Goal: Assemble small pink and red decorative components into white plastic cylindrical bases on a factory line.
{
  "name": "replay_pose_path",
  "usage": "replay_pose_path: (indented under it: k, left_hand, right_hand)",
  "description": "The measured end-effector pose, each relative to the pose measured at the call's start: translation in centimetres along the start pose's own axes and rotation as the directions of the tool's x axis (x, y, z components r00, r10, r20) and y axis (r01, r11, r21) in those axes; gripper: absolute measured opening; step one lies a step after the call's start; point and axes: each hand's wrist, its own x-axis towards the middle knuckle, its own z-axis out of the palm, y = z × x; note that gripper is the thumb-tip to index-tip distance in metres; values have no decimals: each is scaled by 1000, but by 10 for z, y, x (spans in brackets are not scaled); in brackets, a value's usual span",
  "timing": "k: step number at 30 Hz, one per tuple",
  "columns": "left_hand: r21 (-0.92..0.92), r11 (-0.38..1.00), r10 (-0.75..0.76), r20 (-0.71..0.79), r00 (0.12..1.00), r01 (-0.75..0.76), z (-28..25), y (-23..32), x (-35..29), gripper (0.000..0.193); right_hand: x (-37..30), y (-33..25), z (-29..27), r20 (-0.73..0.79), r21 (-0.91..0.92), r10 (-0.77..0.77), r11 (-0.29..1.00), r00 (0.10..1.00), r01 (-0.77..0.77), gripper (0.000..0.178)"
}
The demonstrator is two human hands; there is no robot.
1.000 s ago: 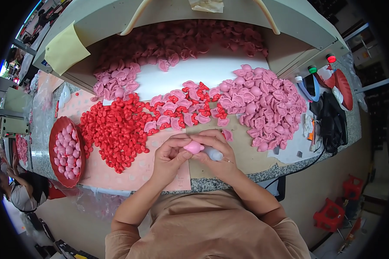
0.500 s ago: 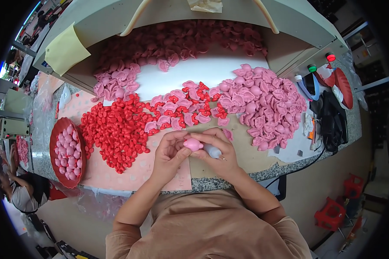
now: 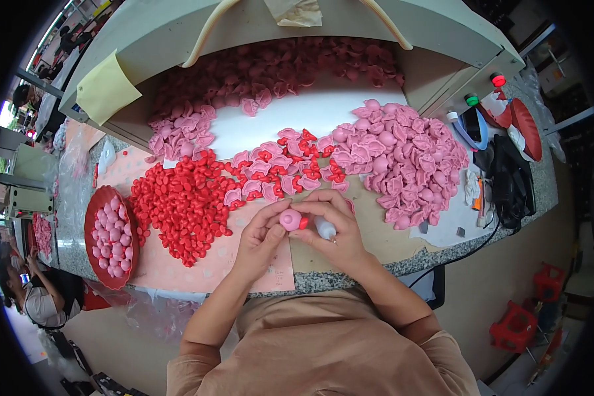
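Observation:
In front of my body, both hands meet around a small pink rounded plastic piece (image 3: 290, 219) with a bit of red at its right side. My left hand (image 3: 261, 241) pinches it between thumb and fingers. My right hand (image 3: 342, 232) has its fingertips on the same piece and also keeps a small translucent squeeze bottle (image 3: 324, 228) with a thin metal tip tucked in its grip. Just beyond my fingers lie pink cupped shells (image 3: 280, 160) with red parts set on them. To their left spreads a heap of small glossy red pieces (image 3: 185, 211).
A red bowl (image 3: 90, 247) of pink rounded pieces sits at the left. Pink shells (image 3: 409, 158) are heaped at the right, more inside the open grey cabinet (image 3: 462, 86). Black cloth and cable (image 3: 511, 178) lie at the right edge. Another person (image 3: 39, 297) sits far left.
The pink piece has turned between my fingers, and its red part now shows on the right side. My hands stay in nearly the same place; the view has shifted slightly.

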Motion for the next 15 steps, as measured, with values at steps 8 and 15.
replay_pose_path:
  k: [8,15]
  left_hand:
    - [128,986,104,38,994,-108,0,4,1,41]
    - [121,977,172,26,985,-174,-6,-7,-3,33]
  right_hand:
    - [-5,0,3,49,100,103,989,993,-108,35]
    - [-6,3,8,53,139,108,984,993,-115,35]
